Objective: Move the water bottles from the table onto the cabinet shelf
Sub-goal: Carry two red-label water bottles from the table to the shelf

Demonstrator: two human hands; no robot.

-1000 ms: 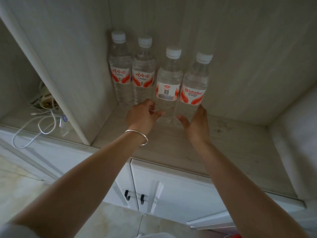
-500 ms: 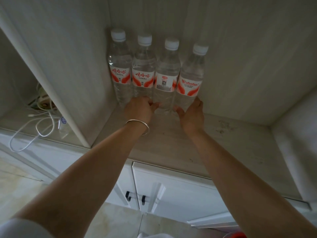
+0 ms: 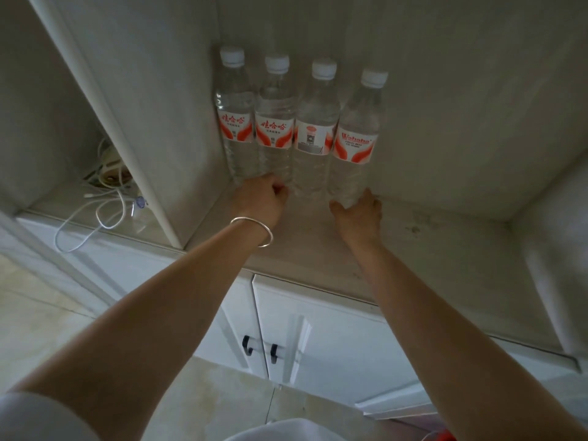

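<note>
Water bottles [image 3: 294, 122], four, upright in a touching row at the back of the cabinet shelf [image 3: 429, 237], about 12 o'clock. Left hand [image 3: 261, 198], curled fingers at second bottle's base; grasp uncertain. Right hand [image 3: 359, 214], grasping fourth bottle's base at 1 o'clock.

4 water bottles [image 3: 313, 132] are standing upright in a row on the cabinet shelf [image 3: 445, 237], each wearing 1 white cap, 4 caps in all. 2 hands are reaching in: the left hand [image 3: 261, 198] and the right hand [image 3: 358, 214]. 1 bangle [image 3: 254, 230] is circling the left wrist. 2 black door handles [image 3: 259, 346] are showing below.
</note>
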